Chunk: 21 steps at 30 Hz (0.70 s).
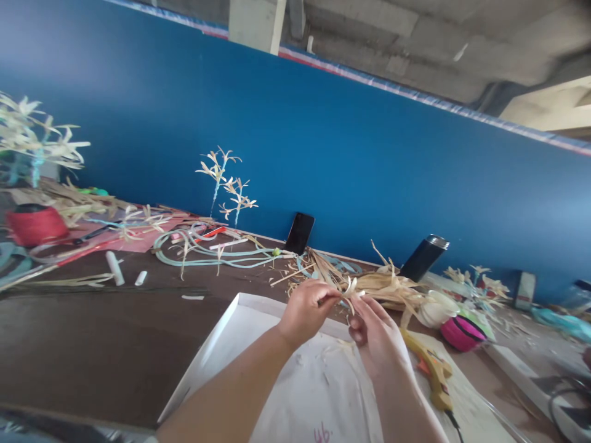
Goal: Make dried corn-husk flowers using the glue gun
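Above the far edge of a white shallow tray point(231, 320), both hands meet around a small flower point(352, 288) with pale, narrow petals like dried leaf strips. My left hand point(307, 311) is closed, its thumb and forefinger pinching at the flower's left side. With its fingertips, my right hand point(376, 326) grips the flower from the right. The flower's base and stem are hidden by the fingers. Just right of my right hand lies a yellow hot glue gun point(431, 369) with a black cord. Dried husks point(383, 289) are heaped behind the hands.
A black phone point(300, 232) leans against the blue partition point(323, 141). Beside it tilts a dark bottle point(423, 257). Finished-looking flower sprigs point(237, 200) stand at the back. Pale-blue tubing point(207, 261), a red pincushion-like bundle point(37, 226) and a pink one point(463, 332) lie on the brown table point(106, 344).
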Available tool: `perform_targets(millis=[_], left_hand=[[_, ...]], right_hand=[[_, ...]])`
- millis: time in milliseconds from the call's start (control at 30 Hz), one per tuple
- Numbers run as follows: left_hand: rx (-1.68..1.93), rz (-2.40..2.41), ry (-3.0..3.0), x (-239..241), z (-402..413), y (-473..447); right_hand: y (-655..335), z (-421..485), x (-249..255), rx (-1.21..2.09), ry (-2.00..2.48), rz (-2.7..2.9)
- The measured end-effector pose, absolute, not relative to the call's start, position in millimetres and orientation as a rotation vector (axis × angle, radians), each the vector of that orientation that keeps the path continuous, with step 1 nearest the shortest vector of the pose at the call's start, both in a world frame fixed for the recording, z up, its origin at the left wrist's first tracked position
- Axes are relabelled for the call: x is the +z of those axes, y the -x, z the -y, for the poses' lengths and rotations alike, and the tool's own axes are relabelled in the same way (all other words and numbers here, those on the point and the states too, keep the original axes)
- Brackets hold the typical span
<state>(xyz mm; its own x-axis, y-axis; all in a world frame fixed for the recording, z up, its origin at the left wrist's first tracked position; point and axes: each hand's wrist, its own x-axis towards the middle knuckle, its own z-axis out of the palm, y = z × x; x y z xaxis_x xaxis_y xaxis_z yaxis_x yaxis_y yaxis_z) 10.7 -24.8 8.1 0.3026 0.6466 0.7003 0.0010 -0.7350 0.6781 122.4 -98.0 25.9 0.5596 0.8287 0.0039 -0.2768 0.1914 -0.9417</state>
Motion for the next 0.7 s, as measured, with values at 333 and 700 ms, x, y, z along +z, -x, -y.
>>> perform_targets(millis=[333,700], left_hand=[[1.493,-0.633,-1.989,5.9,24.9,-12.2],[1.539,-0.647,-2.041,3.3,24.3,-11.8]], right_hand=[[-119.9,97.3,20.8,0.793,1.06,0.602],[-120.4,94.9,17.4,0.772,1.081,0.594]])
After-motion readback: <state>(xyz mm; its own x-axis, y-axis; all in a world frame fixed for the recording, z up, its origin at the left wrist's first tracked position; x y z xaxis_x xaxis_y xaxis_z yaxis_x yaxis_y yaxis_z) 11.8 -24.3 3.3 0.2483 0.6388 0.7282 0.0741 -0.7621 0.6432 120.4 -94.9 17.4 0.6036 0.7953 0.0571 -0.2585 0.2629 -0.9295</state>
